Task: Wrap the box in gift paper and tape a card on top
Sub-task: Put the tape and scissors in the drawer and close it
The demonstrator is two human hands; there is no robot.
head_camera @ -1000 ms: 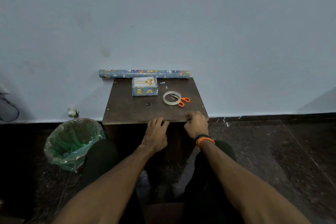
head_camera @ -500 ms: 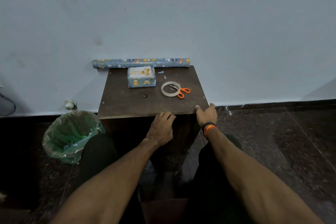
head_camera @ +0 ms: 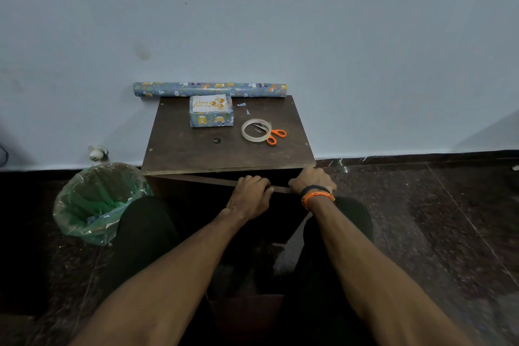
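The box (head_camera: pixel 211 118), wrapped in blue patterned gift paper, stands at the back of the small brown table (head_camera: pixel 196 154). A white birthday card (head_camera: pixel 210 103) lies on its top. The gift paper roll (head_camera: pixel 210 89) lies along the wall behind it. A clear tape ring (head_camera: pixel 256 130) and orange-handled scissors (head_camera: pixel 273 136) sit to the box's right. My left hand (head_camera: pixel 250 194) and my right hand (head_camera: pixel 312 181) are below the table's front edge, fingers curled over the top edge of a cabinet door (head_camera: pixel 213 180) that stands ajar.
A bin lined with a green bag (head_camera: pixel 95 202) stands on the floor left of the table. Small paper scraps (head_camera: pixel 242 105) lie near the box. My knees are on either side of the cabinet. The wall is right behind the table.
Both hands dropped from the table's front edge to the door's top edge, and the door has swung out toward me on its right side. The box, tape and scissors stayed put.
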